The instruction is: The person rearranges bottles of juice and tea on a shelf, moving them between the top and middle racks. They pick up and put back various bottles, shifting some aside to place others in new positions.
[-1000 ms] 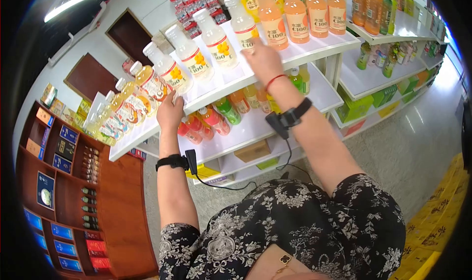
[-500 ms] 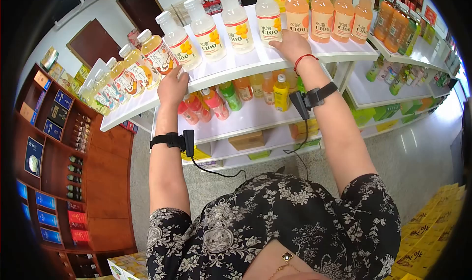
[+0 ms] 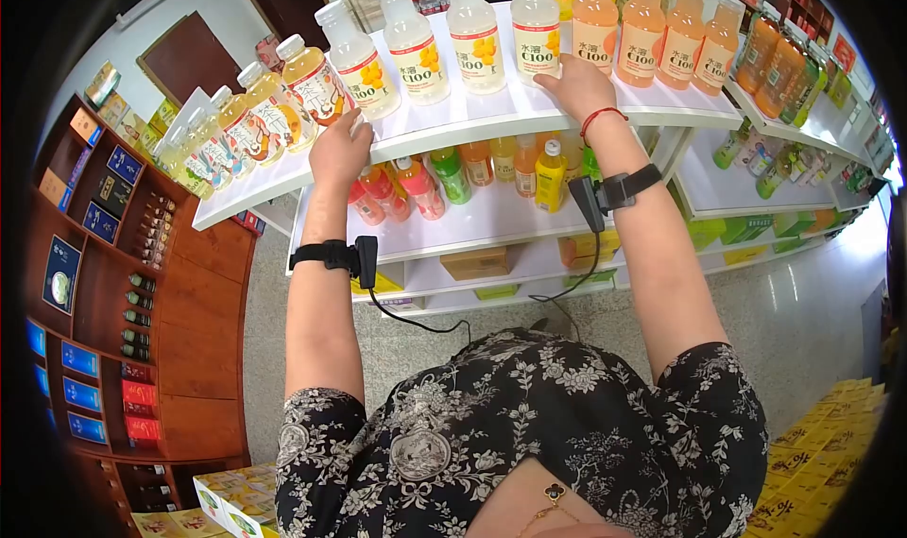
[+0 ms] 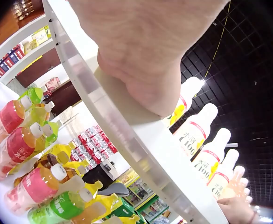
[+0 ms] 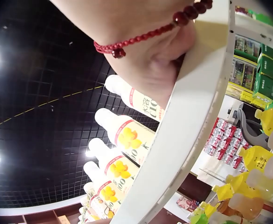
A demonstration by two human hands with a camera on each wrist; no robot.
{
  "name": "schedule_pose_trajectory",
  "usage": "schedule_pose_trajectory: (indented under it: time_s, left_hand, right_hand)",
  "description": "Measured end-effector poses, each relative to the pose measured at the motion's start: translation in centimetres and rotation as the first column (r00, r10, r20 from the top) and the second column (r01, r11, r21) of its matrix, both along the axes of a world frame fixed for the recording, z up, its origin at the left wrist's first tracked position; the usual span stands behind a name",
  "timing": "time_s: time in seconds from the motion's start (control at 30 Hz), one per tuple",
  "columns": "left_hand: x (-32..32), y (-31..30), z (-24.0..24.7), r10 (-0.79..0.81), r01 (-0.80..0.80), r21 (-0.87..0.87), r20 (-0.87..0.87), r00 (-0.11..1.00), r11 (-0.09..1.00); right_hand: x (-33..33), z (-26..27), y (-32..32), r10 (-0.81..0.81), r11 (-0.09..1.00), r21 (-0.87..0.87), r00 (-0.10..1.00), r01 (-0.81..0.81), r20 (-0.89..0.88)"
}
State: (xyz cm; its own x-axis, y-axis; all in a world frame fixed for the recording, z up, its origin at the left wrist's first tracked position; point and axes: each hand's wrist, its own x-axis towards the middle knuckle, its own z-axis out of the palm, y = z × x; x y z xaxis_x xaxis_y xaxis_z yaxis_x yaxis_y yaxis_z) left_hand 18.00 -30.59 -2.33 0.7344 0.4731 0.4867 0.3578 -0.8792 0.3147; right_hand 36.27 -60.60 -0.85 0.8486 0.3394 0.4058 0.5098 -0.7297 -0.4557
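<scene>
Four clear bottles with white caps and yellow-fruit labels, such as the rightmost clear bottle (image 3: 536, 42), stand upright in a row on the white top shelf (image 3: 453, 122). My left hand (image 3: 340, 153) rests at the shelf's front edge, fingers relaxed, beside the leftmost clear bottle (image 3: 361, 70) and a red-patterned bottle (image 3: 316, 83). My right hand (image 3: 583, 91) is at the front edge, thumb by the base of the rightmost clear bottle, fingers near an orange bottle (image 3: 593, 30). Its fingertips' contact is unclear. Both wrist views show mostly palm and wrist, with fingers hidden.
More orange bottles (image 3: 642, 33) continue rightward, and pale yellow bottles (image 3: 255, 113) leftward. The lower shelf (image 3: 472, 231) holds pink, green and yellow bottles. A wooden cabinet (image 3: 203, 321) stands left; yellow cartons (image 3: 822, 453) are at lower right. Cables hang from both wrist cameras.
My right hand has gone from the front of the rightmost clear bottle to lower down, at its right side. My left hand remains at the shelf edge. The head view has shifted.
</scene>
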Motion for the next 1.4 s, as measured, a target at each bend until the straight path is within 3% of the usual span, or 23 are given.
schedule_pose_trajectory:
  time_s: [0.4,0.5,0.63,0.73,0.8,0.9,0.97,1.1,1.4]
  left_hand:
    - [0.2,0.3,-0.2,-0.001,0.001,0.038,0.016,1.000,0.999]
    - [0.1,0.1,0.0,0.024,-0.024,0.017,-0.017,1.000,1.000]
    - [0.1,0.0,0.0,0.027,-0.028,-0.015,-0.023,0.999,0.999]
    - [0.1,-0.1,0.1,0.032,-0.032,0.001,-0.029,0.999,0.999]
    - [0.2,0.1,0.0,0.036,-0.035,0.002,-0.046,0.998,0.999]
    - [0.2,0.1,-0.1,0.034,-0.035,-0.011,-0.039,0.999,0.999]
    - [0.3,0.3,-0.3,0.036,-0.036,-0.001,-0.043,0.998,0.999]
    - [0.5,0.6,-0.5,0.042,-0.042,-0.005,-0.055,0.998,0.999]
    - [0.5,0.2,-0.3,0.054,-0.054,-0.003,-0.029,0.998,0.999]
  right_hand:
    - [-0.4,-0.1,-0.1,-0.007,1.000,-0.007,1.000,0.007,0.019]
    - [-0.8,-0.7,-0.8,-0.008,0.984,0.176,0.990,-0.016,0.139]
    - [-0.3,-0.9,-3.9,-0.126,0.921,0.380,0.989,0.088,0.076]
    - [-0.2,-0.3,-5.7,-0.217,0.920,0.331,0.976,0.210,-0.015]
    - [0.6,-0.7,-6.1,-0.267,0.916,0.322,0.963,0.238,0.047]
    - [0.6,0.1,-6.0,-0.206,0.954,0.226,0.978,0.196,0.021]
    - [1.3,0.6,-5.9,-0.132,0.985,0.098,0.987,0.141,-0.092]
    - [1.1,1.5,-5.8,-0.156,0.987,0.013,0.983,0.158,-0.096]
    - [1.3,0.4,-5.7,-0.167,0.984,0.049,0.985,0.169,-0.044]
